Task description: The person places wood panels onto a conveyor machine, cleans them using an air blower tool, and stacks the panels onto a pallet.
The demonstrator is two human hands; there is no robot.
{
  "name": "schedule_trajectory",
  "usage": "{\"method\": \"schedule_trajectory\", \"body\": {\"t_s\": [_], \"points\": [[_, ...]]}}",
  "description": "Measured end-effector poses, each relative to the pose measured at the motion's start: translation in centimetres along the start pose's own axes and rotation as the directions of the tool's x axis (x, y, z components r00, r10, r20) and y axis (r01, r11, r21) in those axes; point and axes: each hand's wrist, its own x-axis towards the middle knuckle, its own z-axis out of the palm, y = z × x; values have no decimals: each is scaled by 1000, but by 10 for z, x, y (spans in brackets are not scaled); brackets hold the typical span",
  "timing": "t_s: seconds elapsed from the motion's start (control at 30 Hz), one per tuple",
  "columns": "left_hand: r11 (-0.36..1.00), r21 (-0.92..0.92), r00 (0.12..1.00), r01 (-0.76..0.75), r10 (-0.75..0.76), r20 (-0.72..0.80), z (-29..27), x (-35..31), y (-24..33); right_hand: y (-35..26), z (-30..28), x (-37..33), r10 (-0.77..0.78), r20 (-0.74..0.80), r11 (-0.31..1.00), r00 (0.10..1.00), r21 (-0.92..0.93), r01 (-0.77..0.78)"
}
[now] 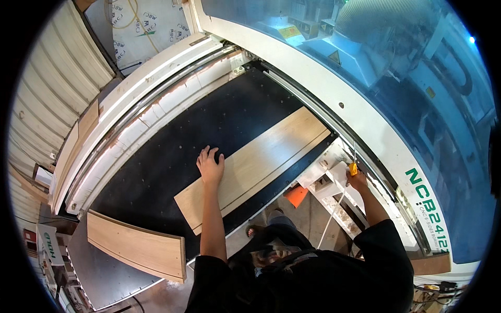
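A long pale wooden board [271, 156] with a groove along its near edge lies slantwise on a black machine table [151, 167]. My left hand [210, 166] is at the board's far long edge, fingers spread; whether it presses on the wood or the table I cannot tell. My right hand [357, 180] is closed around a yellow air blow gun [353, 169] beside the machine's rail. The gun's thin metal nozzle points away from me, and a pale hose [332, 216] hangs below.
More pale wooden boards [135, 248] lie at the table's near left end. A blue transparent machine cover [407, 104] with a white frame [339, 104] rises at the right. An orange piece [296, 196] is below the table's edge. Corrugated wall panels [52, 88] stand at the left.
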Motion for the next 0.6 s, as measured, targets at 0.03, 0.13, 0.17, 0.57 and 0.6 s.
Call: {"method": "schedule_trajectory", "body": {"t_s": [0.03, 0.13, 0.17, 0.57, 0.6], "points": [[1000, -19, 1000, 11, -11, 11, -1, -3, 2, 3, 2, 0, -2, -15, 1000, 1000, -8, 2], [999, 17, 998, 46, -46, 30, -2, -10, 3, 9, 12, -5, -93, -140, 996, 986, -29, 90], [999, 6, 999, 34, -34, 26, 0, -10, 3, 9, 9, 3, -76, -74, 997, 994, 6, 77], [1000, -14, 999, 15, -15, 28, -2, -8, -2, -6, -3, -9, -33, -24, 998, 999, 43, 34], [1000, -5, 999, 27, -27, 48, -6, -7, 2, -8, -10, -7, 37, 130, 986, 991, 157, -58]]}}
